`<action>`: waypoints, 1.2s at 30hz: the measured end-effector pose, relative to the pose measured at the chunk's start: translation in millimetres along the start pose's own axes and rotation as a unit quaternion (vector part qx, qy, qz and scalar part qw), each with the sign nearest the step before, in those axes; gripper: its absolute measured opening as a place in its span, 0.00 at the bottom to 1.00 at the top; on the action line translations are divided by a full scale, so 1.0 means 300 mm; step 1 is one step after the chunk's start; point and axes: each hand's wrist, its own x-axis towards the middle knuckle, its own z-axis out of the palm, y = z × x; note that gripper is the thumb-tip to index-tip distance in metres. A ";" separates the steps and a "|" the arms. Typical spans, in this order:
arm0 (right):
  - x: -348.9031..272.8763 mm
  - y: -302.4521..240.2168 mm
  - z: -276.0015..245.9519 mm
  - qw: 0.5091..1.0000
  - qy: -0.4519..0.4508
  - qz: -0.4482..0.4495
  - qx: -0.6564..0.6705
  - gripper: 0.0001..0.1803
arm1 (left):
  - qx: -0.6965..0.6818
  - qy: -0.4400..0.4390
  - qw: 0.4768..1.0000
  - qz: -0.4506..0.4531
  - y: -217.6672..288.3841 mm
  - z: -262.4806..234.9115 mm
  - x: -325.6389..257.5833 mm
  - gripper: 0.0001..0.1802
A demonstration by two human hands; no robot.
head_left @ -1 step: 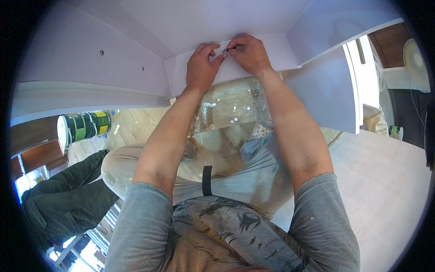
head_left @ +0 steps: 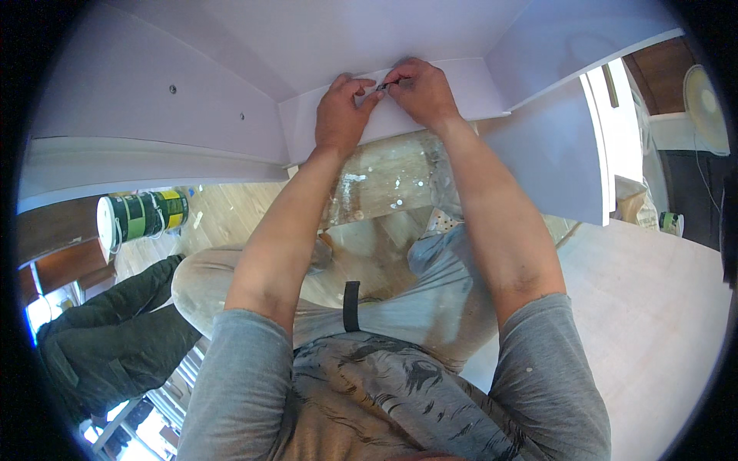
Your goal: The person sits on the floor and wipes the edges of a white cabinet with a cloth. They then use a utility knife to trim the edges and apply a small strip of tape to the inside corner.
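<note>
Both my hands are at the far side, over the pale lilac ledge (head_left: 300,127) inside a cabinet-like box. A small dark, metallic piece (head_left: 381,87) sits between them, too small to name. My right hand (head_left: 421,92) pinches its right end between thumb and fingertips. My left hand (head_left: 340,115) has its fingers curled, with the thumb tip against the piece's left end and the index finger just above. My fingers partly cover the piece.
Side panels flank me, the left panel (head_left: 154,92) with two small fittings in it. A paint-spotted board (head_left: 377,180) lies below my hands. A green bucket (head_left: 146,217) lies at left, near another person's dark trousers (head_left: 115,338). A fan (head_left: 706,107) stands far right.
</note>
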 end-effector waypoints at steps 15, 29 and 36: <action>-0.003 0.039 -0.172 0.992 0.114 0.057 0.010 0.10 | 0.091 0.048 0.989 0.110 -0.017 0.043 0.020 0.09; -0.024 -0.011 -0.274 0.988 0.149 0.001 0.048 0.11 | 0.155 0.014 0.985 0.081 0.031 0.074 0.078 0.12; -0.058 -0.257 -0.517 0.992 0.053 -0.027 0.113 0.11 | 0.002 -0.030 1.000 0.001 0.043 0.088 0.086 0.18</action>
